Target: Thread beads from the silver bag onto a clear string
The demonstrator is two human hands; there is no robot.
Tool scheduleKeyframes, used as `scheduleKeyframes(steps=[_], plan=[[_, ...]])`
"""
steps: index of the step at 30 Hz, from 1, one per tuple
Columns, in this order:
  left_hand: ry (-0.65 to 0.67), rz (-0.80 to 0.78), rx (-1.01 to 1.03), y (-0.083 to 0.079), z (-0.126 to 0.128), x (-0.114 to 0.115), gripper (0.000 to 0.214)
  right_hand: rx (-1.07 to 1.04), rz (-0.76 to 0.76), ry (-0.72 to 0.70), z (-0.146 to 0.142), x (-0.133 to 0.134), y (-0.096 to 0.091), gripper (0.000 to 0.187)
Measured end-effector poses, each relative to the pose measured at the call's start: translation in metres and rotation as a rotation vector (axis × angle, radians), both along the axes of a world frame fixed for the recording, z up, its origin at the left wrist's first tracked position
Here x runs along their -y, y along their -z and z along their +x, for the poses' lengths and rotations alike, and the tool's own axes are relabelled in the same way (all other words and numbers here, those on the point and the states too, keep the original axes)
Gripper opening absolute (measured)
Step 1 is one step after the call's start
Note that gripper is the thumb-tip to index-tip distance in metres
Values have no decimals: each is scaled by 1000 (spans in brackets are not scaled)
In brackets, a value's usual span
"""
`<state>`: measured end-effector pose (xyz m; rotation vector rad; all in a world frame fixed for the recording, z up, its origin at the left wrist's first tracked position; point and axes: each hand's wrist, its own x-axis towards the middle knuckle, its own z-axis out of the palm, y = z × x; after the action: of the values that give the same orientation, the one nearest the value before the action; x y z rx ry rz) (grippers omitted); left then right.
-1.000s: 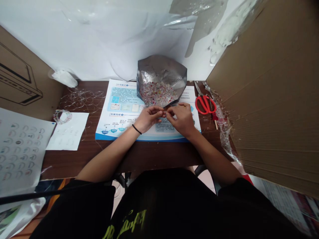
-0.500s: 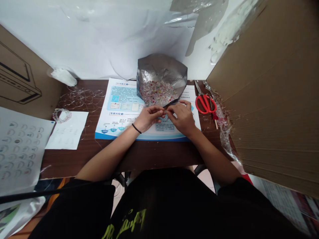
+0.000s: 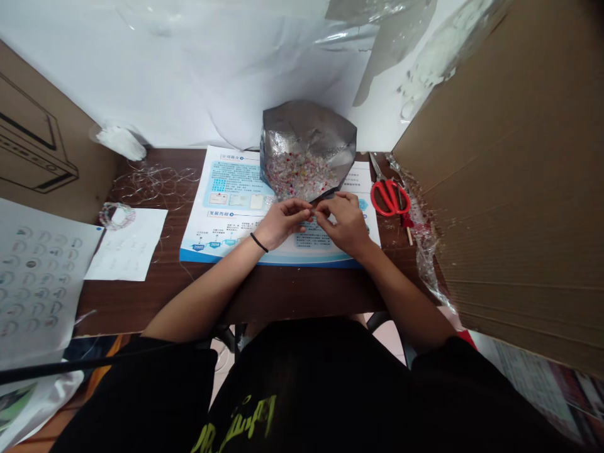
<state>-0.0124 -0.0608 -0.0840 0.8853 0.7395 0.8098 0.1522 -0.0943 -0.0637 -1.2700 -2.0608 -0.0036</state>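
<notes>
Hardly anything has shifted since the earlier frames: both hands stay in the same spot, their tips a shade closer together. Left fingers and right fingers are pinched closed and meet tip to tip; whatever sits between them is too small to make out. Left hand, with a black wristband, and right hand rest over a printed sheet on the table. Just behind them an open foil bag stands upright, holding mixed beads. Such beads are probably light, hard and slippery, apt to roll, and best taken singly in a fingertip pinch. Red-handled scissors lie to the right; tangled clear thread and a beaded loop lie to the left.
</notes>
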Motion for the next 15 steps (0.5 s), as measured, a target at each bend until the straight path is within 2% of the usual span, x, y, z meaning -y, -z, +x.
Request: scheduleKeyframes(steps=[8, 15], plan=[[4, 4, -7, 1, 0, -1, 24, 1, 56, -11, 0, 0, 0, 14], [3, 3, -2, 1, 0, 0, 22, 62, 0, 14, 1, 0, -1, 17]])
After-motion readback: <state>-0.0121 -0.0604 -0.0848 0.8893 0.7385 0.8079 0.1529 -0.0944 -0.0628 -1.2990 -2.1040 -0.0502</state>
